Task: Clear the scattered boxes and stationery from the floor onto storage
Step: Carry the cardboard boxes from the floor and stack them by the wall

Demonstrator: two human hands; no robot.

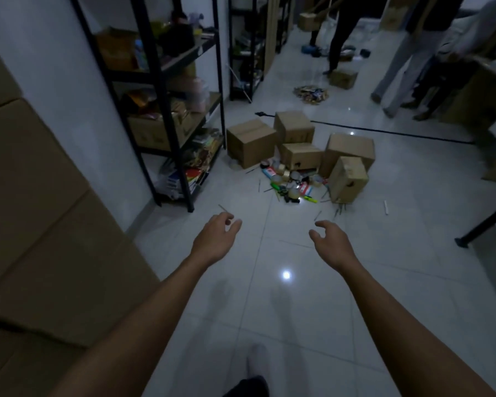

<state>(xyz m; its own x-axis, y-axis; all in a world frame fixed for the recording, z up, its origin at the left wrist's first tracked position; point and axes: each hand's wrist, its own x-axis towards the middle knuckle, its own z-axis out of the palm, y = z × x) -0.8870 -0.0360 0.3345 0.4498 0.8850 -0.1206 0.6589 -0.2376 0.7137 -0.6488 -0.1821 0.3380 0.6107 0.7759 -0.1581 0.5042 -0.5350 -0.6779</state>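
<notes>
Head cam: our left hand (216, 239) and right hand (331, 243) hang loose, holding nothing. The boxes (298, 147) and stationery (291, 183) sit straight ahead on the floor (269, 310), well apart, slightly nearer our right.

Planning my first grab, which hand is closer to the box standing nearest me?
Right. The right hand is below and slightly left of that box; the left hand is much farther left.
</notes>
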